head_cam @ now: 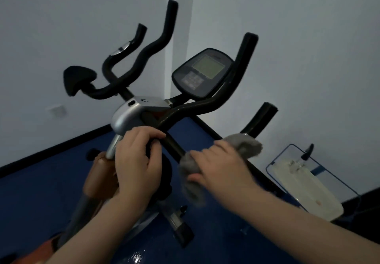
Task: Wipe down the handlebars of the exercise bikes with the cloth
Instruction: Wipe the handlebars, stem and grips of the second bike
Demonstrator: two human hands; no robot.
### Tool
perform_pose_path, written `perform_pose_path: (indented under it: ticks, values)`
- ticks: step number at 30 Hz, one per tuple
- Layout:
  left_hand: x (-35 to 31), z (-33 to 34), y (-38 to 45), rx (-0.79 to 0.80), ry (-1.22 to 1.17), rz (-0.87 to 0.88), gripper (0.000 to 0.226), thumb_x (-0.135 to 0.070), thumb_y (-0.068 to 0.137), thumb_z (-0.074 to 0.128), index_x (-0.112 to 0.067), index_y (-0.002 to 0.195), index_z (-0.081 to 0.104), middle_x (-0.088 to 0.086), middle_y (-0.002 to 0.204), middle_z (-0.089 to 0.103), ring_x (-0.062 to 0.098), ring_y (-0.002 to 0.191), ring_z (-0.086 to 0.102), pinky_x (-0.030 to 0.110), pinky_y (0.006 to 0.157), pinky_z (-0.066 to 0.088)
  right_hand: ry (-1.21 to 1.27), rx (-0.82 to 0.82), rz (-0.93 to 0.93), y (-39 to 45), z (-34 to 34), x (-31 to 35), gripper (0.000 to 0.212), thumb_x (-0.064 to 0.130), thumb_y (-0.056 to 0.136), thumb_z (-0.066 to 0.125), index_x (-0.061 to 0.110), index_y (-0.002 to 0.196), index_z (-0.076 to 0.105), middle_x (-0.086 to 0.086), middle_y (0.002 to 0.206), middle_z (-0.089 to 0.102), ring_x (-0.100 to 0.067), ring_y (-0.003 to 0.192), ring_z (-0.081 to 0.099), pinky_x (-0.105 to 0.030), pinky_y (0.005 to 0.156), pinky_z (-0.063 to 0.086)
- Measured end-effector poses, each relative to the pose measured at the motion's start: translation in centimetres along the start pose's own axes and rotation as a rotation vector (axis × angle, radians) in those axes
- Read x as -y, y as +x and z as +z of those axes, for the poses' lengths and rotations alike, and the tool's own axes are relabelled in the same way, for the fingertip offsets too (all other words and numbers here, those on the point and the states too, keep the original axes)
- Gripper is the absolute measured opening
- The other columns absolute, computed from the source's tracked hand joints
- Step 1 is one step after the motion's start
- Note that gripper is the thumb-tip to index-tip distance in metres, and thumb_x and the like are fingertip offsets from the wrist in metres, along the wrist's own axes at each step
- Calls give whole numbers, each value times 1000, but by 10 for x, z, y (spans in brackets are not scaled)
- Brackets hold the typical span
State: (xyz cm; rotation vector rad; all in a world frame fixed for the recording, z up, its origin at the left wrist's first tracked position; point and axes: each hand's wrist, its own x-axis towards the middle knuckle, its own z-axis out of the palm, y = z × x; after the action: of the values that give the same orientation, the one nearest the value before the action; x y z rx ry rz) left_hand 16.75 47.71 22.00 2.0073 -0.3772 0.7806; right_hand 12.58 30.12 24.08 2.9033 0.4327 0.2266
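Right fingers: curled over the grey cloth (218, 160), pressing it around the black handlebar (201, 103); thumb under the cloth's lower fold.
Right hand (222, 165): sits on the lower right bar, well below its upturned end; the cloth bunches out at both sides of the hand, one end toward the bar tip, the other hanging down.
Left fingers: bent together over the bar's dark centre, just below the silver clamp (131, 113).
Left hand (135, 160): grips there, knuckles up, near the right hand but apart from it.
Handlebar: black, with two upright horns; one rises beside the console (202, 72).
Console: dark, with a pale green screen, mounted between the horns.
Second handlebar (144, 53): behind to the left, near the wall (61, 37).
Floor (41, 191): blue.
Rack (308, 183): blue-framed, pale, at the right by the wall.
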Motion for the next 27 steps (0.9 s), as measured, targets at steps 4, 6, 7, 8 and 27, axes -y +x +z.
perform_pose_path:
  ticks: [4, 6, 7, 8, 27]
  values:
    - [7, -1, -4, -56, 45, -63, 17, -10, 87, 48, -17, 92, 63, -11, 93, 56, 10, 90, 53, 33, 79, 45, 92, 109, 132, 26, 3, 26, 58, 52, 95, 42, 9, 133, 36, -5, 105, 65, -23, 95, 61, -33, 92, 35]
    - [12, -4, -6, -90, 84, -172, 16, -15, 89, 46, -22, 94, 60, -15, 92, 52, 7, 89, 50, 33, 79, 45, 32, 47, 115, 11, 3, 13, 64, 58, 91, 42, 9, 131, 42, -4, 94, 69, -22, 92, 64, -36, 105, 30]
    - [13, -4, -7, -107, 102, -214, 15, -18, 90, 45, -24, 95, 57, -16, 92, 50, 6, 89, 49, 31, 79, 44, -21, 33, 116, 8, 2, 9, 59, 60, 91, 41, 10, 120, 51, -3, 89, 69, -22, 89, 64, -37, 103, 31]
    - [13, -2, -8, -116, 117, -238, 14, -20, 91, 44, -26, 96, 56, -17, 93, 49, 5, 88, 48, 29, 78, 43, -18, 72, 127, 11, 1, 8, 53, 61, 92, 38, 13, 108, 54, -3, 88, 69, -23, 86, 64, -37, 93, 33]
    - [6, 2, -2, -11, 239, -220, 15, -21, 93, 43, -22, 96, 58, -13, 93, 50, 12, 88, 50, 36, 74, 43, 98, 48, -9, 36, 9, 17, 56, 39, 99, 39, 1, 139, 31, -12, 110, 64, -29, 93, 62, -34, 64, 31]
